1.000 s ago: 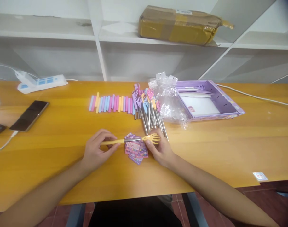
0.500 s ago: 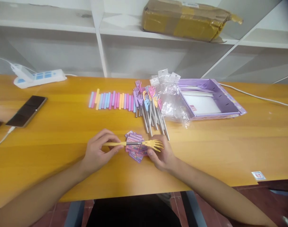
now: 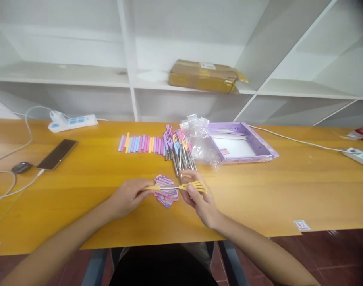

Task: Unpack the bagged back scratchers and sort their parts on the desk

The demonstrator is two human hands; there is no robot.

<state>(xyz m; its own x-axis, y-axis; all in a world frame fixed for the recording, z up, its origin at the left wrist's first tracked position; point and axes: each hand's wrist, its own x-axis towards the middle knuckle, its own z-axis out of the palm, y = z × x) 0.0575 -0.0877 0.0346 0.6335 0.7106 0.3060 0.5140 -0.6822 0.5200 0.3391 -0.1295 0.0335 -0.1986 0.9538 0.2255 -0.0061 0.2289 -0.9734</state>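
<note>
A back scratcher [image 3: 169,187] with a yellow handle, a metal rod and a yellow hand-shaped head is held level between my hands. My left hand [image 3: 132,195] grips its yellow handle. On the other end, my right hand [image 3: 201,198] pinches the hand-shaped head between thumb and fingers. Below the rod lies a small pile of pink and purple cards [image 3: 164,200]. Beyond my right hand is a heap of back scratcher heads on metal rods [image 3: 181,149], in several colours. To its left runs a row of pastel handle tubes [image 3: 142,143].
Clear plastic bags [image 3: 201,145] lie against a purple open box [image 3: 244,159]. At left are a phone [image 3: 58,155], a mouse [image 3: 22,167], cables and a power strip [image 3: 74,122]. A taped carton [image 3: 202,77] sits on the shelf behind.
The camera view has tilted up, showing more of the shelves. My right thumb now presses on the yellow head, and my left fingers have closed further round the handle.
</note>
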